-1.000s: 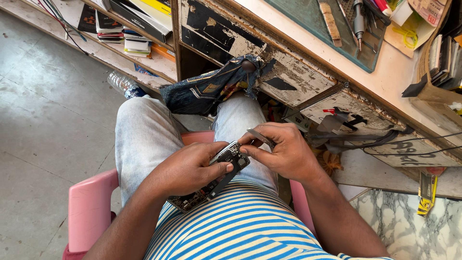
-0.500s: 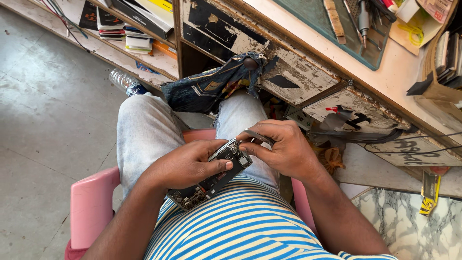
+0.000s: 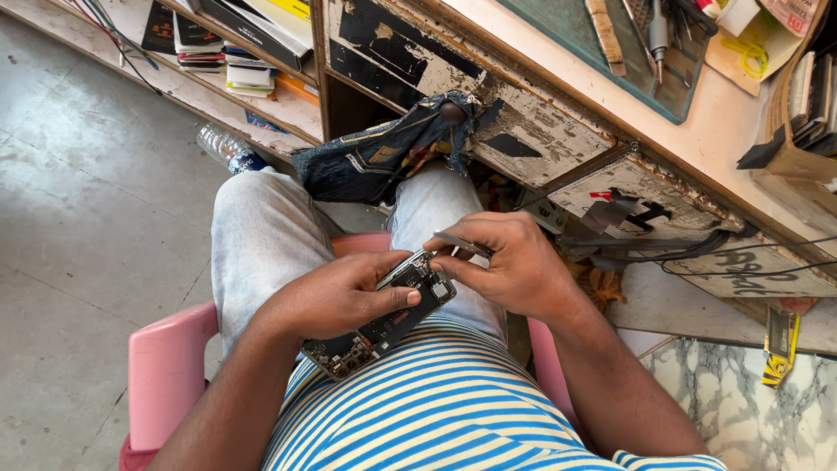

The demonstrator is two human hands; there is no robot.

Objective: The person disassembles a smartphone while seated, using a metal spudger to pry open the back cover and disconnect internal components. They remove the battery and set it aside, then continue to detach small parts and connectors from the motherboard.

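Observation:
My left hand (image 3: 336, 296) grips an opened phone (image 3: 384, 324) with its dark circuit boards and inner parts showing, held over my lap against a blue and cream striped shirt. My right hand (image 3: 514, 266) pinches thin metal tweezers (image 3: 460, 243), their tips at the upper end of the phone. Both hands sit close together above my light jeans.
I sit on a pink plastic chair (image 3: 170, 371). A worn wooden workbench (image 3: 558, 131) with drawers stands ahead, a denim cloth (image 3: 375, 157) hanging from a knob. A green mat with tools (image 3: 610, 44) lies on top. A plastic bottle (image 3: 228, 148) and shelves of boxes are at left.
The hands stay on the phone and tweezers; the view has shifted slightly, and the tweezers' tips have barely moved at the phone's upper end.

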